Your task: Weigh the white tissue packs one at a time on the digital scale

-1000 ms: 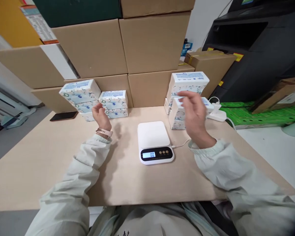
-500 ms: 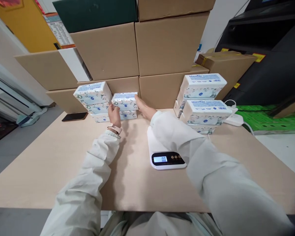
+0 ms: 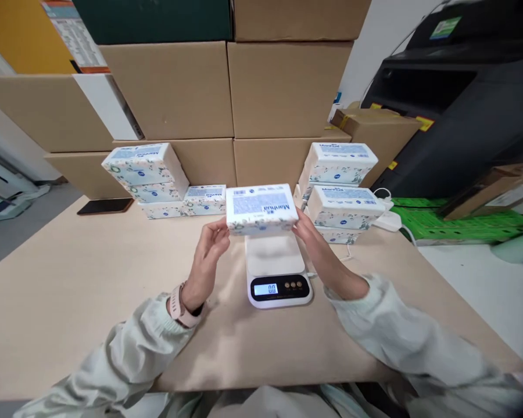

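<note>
Hands (image 3: 249, 251) gripping a tissue pack (image 3: 262, 210) above the scale (image 3: 275, 255) — stacked packs (image 3: 146, 165) on both sides, cardboard boxes (image 3: 287, 87) behind

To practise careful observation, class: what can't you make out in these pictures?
All in the head view:
- Far end of the scale's plate: hidden by the held packet.
- Underside of the held packet: faces away.
- Some fingers of the right hand: behind the held packet.
- Lower rear right stack: behind the front right stack.
- Poster print: too small.
- Dark machine: cut off by the right edge.

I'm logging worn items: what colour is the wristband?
The wristband is pale pink, best in the head view.
</note>
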Motion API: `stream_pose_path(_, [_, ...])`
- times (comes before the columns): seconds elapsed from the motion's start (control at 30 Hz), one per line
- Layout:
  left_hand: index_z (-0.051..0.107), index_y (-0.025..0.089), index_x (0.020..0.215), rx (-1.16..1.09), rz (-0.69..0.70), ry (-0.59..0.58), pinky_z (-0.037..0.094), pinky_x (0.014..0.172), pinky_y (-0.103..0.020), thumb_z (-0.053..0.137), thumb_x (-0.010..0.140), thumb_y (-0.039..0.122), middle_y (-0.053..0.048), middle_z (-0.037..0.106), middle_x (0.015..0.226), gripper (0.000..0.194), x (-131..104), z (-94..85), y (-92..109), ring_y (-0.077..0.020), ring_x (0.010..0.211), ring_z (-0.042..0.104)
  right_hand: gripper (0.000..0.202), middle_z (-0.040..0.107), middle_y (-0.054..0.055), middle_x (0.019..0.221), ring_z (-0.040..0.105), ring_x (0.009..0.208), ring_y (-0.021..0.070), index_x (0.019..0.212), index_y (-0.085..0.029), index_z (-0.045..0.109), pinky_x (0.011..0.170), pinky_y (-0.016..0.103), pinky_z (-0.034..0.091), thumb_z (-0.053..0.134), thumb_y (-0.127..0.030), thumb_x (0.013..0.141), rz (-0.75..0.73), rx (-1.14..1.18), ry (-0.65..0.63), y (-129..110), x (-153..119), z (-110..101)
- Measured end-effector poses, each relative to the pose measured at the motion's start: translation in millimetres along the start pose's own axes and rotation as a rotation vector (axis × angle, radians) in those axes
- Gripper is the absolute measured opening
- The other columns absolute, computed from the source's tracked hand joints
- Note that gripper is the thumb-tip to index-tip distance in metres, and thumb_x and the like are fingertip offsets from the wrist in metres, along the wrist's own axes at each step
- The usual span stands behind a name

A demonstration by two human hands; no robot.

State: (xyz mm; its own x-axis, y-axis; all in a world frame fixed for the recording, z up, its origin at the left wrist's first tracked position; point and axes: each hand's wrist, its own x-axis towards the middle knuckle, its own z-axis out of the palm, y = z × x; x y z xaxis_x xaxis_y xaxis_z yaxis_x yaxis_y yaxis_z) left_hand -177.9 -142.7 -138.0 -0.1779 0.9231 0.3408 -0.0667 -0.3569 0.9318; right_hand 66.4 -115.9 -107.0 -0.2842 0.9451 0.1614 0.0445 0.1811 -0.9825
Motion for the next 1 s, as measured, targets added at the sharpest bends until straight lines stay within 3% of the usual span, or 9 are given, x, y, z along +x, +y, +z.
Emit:
stream_pose_path(0.07, [0.064, 0.024, 0.126, -0.066, -0.079, -0.101, 0.041, 0.123, -0.045, 0.071, 0.096, 0.040, -0.008, 0.065, 0.142, 0.035, -24, 12.2, 0, -0.0257, 0.141, 0.056, 0.061, 0.035, -0.009, 0.172, 0.025, 0.164, 0.0234, 0.161, -0.044, 0.035, 0.137, 0.051, 0.020, 0.042, -0.064, 0.104, 0.071, 0.006, -0.003, 7, -33, -13])
stream_pose_path(0.13, [0.063, 0.023, 0.124, -0.088, -0.151, -0.120, 0.042, 0.122, -0.045, 0.070, 0.097, 0.039, -0.008, 0.065, 0.142, 0.032, -37, 21.8, -3, -0.0259, 0.139, 0.057, 0.062, 0.033, -0.010, 0.173, 0.024, 0.164, 0.0238, 0.162, -0.044, 0.034, 0.137, 0.051, 0.018, 0.042, -0.064, 0.104, 0.114, -0.007, 0.015, 15, -50, -20])
stream_pose_path(0.33, [0.064, 0.022, 0.124, -0.050, -0.211, -0.104, 0.045, 0.120, -0.047, 0.070, 0.096, 0.040, -0.010, 0.065, 0.143, 0.033, -51, 25.4, -20, -0.0270, 0.138, 0.059, 0.062, 0.041, -0.002, 0.170, 0.035, 0.160, 0.0261, 0.157, -0.038, 0.045, 0.134, 0.054, 0.027, 0.045, -0.066, 0.102, 0.105, -0.072, 0.095, 46, -56, -29])
stream_pose_path(0.4, [0.065, 0.022, 0.127, 0.026, -0.184, -0.037, 0.041, 0.124, -0.046, 0.069, 0.097, 0.040, -0.010, 0.064, 0.144, 0.035, -56, 18.3, -24, -0.0262, 0.140, 0.057, 0.057, 0.051, 0.003, 0.163, 0.044, 0.154, 0.0274, 0.152, -0.034, 0.053, 0.131, 0.055, 0.032, 0.048, -0.062, 0.102, 0.014, -0.138, 0.220, 56, -59, -32])
stream_pose_path(0.53, [0.067, 0.022, 0.124, 0.099, -0.121, 0.216, 0.038, 0.125, -0.048, 0.067, 0.097, 0.042, -0.010, 0.065, 0.141, 0.034, -63, 2.1, -29, -0.0262, 0.139, 0.057, 0.043, 0.071, 0.008, 0.138, 0.062, 0.135, 0.0279, 0.133, -0.027, 0.069, 0.120, 0.053, 0.044, 0.046, -0.051, 0.105, -0.253, -0.202, 0.512, 70, -67, -38])
stream_pose_path(0.63, [0.067, 0.021, 0.119, 0.037, -0.108, 0.317, 0.039, 0.124, -0.048, 0.065, 0.097, 0.042, -0.011, 0.067, 0.137, 0.031, -63, -2.2, -27, -0.0262, 0.137, 0.059, 0.040, 0.076, 0.008, 0.125, 0.068, 0.123, 0.0275, 0.123, -0.024, 0.073, 0.114, 0.052, 0.048, 0.044, -0.047, 0.106, -0.324, -0.202, 0.656, 73, -68, -39])
stream_pose_path(1.0, [0.067, 0.020, 0.118, -0.033, -0.127, 0.284, 0.039, 0.125, -0.047, 0.068, 0.093, 0.044, -0.012, 0.068, 0.135, 0.035, -66, 4.8, -23, -0.0267, 0.136, 0.061, 0.044, 0.078, 0.010, 0.114, 0.071, 0.116, 0.0300, 0.115, -0.021, 0.075, 0.107, 0.056, 0.052, 0.037, -0.042, 0.107, -0.430, -0.224, 0.677, 77, -65, -37])
